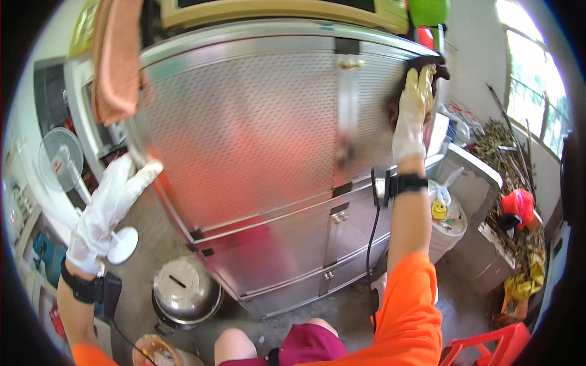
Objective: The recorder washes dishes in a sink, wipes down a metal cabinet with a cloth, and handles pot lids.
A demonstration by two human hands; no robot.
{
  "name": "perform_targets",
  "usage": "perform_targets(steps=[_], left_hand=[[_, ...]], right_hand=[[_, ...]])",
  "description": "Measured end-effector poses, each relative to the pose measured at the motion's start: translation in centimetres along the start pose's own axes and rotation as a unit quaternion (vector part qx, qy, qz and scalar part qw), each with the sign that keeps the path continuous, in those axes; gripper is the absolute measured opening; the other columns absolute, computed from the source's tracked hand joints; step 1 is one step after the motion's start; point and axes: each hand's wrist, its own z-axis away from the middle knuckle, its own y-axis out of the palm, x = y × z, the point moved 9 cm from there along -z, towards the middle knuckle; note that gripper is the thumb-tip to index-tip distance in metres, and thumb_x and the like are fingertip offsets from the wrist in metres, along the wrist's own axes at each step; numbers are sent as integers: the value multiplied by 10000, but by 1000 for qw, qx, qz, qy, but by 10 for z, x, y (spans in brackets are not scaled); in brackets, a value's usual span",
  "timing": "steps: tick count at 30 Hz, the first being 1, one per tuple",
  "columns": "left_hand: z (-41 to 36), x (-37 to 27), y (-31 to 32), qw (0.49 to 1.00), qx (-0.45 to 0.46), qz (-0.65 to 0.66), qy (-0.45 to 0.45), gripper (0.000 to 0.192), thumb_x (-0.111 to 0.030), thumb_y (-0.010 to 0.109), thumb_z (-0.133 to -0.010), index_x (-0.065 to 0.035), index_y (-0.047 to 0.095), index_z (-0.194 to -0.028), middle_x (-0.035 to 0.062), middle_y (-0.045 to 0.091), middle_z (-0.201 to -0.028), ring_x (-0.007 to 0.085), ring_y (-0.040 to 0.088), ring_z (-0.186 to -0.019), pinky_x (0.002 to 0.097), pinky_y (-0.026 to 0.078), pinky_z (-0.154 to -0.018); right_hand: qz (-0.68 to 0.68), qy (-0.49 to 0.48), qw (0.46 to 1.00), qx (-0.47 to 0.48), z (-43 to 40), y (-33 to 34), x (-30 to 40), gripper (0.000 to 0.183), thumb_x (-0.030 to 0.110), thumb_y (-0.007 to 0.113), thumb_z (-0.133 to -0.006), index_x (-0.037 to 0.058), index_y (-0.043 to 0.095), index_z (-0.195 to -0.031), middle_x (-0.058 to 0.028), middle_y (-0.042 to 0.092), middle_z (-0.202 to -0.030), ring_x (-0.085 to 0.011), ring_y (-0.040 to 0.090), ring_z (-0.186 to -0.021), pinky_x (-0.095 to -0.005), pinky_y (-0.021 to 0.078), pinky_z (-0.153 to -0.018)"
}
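Note:
A tall metal cabinet (247, 132) with patterned door panels stands before me. My right hand (414, 107), in a pale translucent glove, presses a dark brown cloth (428, 61) to the cabinet's upper right edge; its fingers point up and lie over the cloth. At the cabinet's left side is my left hand (112, 201), in a white glove, with no object seen in it and its thumb and fingers apart. Small knobs (351, 64) sit on the strip between the upper doors. Each wrist wears a black strap with a device and cable.
A salmon towel (116, 64) hangs at the cabinet's top left. On the floor stand a lidded metal pot (185, 290), a bucket (158, 350) and a red plastic stool (494, 345). A white fan (61, 158) is at left; a waste bin (451, 228) is at right.

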Motion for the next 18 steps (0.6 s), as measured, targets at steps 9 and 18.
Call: perform_targets(steps=[9,18], left_hand=[[7,7,1,999,-13,24,-31,465,-454,555,-862,11,561,-871,121,560,-690,205,564,-616,344,449,-612],[82,96,39,962,-90,253,-52,602,-248,630,-857,-36,352,-1347,49,526,-1158,104,494,-1014,268,444,-838]], right_hand=[[-2,-333,910,248,212,79,144,623,275,555,-847,-14,323,-1347,-237,349,-1359,-374,280,-1294,-476,181,-1073],[32,-454,816,357,296,102,278,607,247,567,-747,101,410,-1315,-162,408,-1309,-343,366,-1235,-558,264,-993]])
